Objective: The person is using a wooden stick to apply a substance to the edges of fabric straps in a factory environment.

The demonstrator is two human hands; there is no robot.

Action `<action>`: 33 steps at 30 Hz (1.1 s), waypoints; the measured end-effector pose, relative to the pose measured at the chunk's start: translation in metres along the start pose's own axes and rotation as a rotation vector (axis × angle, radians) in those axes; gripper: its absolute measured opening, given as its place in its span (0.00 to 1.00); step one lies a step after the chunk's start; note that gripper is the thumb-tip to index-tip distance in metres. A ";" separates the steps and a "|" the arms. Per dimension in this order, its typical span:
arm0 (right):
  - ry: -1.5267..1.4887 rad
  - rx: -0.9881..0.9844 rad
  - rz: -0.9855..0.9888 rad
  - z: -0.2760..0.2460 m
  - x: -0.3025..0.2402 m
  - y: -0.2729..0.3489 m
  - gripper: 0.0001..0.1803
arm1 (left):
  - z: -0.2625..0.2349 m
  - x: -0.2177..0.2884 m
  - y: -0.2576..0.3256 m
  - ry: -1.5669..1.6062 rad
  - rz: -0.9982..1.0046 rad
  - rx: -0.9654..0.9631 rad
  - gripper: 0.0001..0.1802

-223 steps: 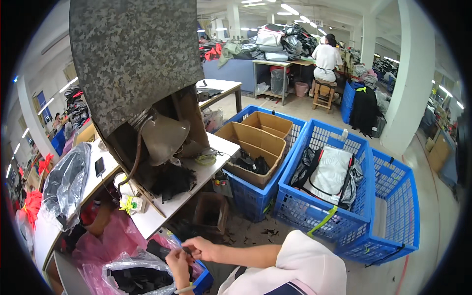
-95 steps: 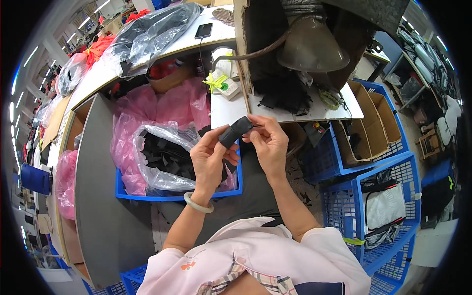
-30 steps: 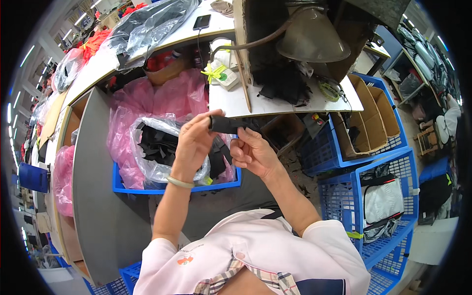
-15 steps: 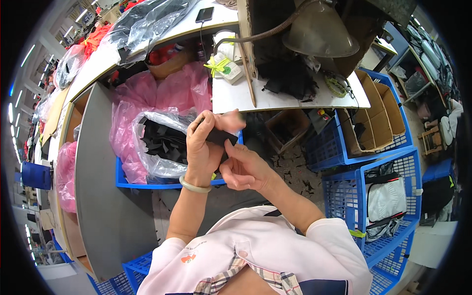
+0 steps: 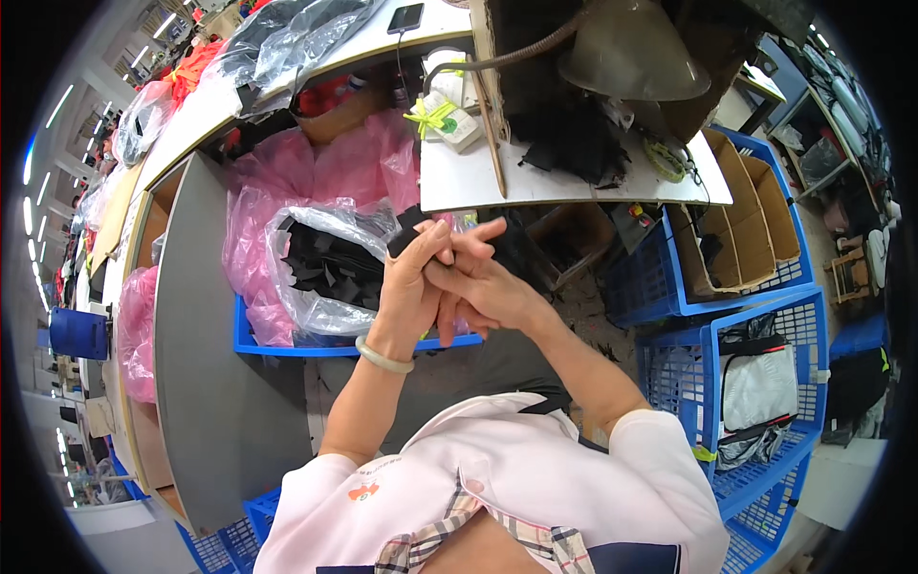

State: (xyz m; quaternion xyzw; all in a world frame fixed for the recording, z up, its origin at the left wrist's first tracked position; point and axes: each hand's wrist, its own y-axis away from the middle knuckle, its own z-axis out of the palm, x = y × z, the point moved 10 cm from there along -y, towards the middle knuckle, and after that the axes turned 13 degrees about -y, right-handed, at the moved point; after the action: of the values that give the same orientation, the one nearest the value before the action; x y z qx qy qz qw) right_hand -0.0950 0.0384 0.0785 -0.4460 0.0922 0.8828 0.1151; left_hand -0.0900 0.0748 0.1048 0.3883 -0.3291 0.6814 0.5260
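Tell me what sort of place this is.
Probably a garment or bag workshop. The left hand and right hand work a small black piece over a clear bag of black cut pieces; blue plastic crates and a worktable stand around.

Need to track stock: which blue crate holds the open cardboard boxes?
The blue crate right of the white table, holding two open cardboard boxes; the nearer right crate holds a white bag.

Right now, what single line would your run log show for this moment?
left hand: grips small black piece | right hand: pressed against left hand's fingers | below: clear bag of black pieces in blue crate
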 end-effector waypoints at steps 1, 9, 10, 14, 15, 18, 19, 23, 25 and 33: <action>0.131 0.040 -0.034 0.000 -0.012 0.001 0.19 | 0.002 0.002 -0.003 -0.025 0.038 -0.007 0.14; -0.844 -0.203 -0.098 0.014 -0.003 -0.009 0.11 | -0.010 0.010 -0.009 0.272 0.162 -0.058 0.21; -0.800 0.006 -0.133 0.002 -0.005 -0.008 0.09 | -0.006 0.011 -0.008 0.273 0.158 -0.056 0.21; -0.679 0.354 -0.242 -0.029 -0.004 -0.002 0.04 | -0.008 0.009 -0.005 0.161 0.111 0.140 0.22; -0.575 0.437 -0.281 -0.033 -0.006 0.001 0.04 | -0.010 0.009 -0.004 0.154 0.113 0.164 0.22; -0.159 0.536 -0.551 -0.030 -0.025 0.013 0.04 | -0.013 0.005 -0.004 0.060 0.087 0.211 0.22; 0.193 0.622 -0.744 -0.022 -0.041 0.026 0.05 | -0.014 0.004 -0.005 0.060 0.087 0.211 0.22; 0.303 0.415 -0.760 -0.013 -0.035 0.019 0.09 | -0.013 0.004 -0.007 0.064 0.057 0.101 0.19; 0.341 0.319 -0.538 -0.014 -0.021 0.015 0.16 | -0.025 0.002 -0.007 -0.078 -0.025 0.162 0.17; -0.884 -0.280 -0.025 0.000 0.024 0.001 0.12 | 0.023 0.001 -0.002 -0.101 -0.043 -0.169 0.16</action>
State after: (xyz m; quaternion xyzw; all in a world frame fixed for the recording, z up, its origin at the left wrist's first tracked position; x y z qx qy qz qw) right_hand -0.1095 0.0404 0.0593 -0.0391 -0.0911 0.9907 0.0927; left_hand -0.0836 0.0566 0.1169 0.3832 -0.4030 0.6193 0.5543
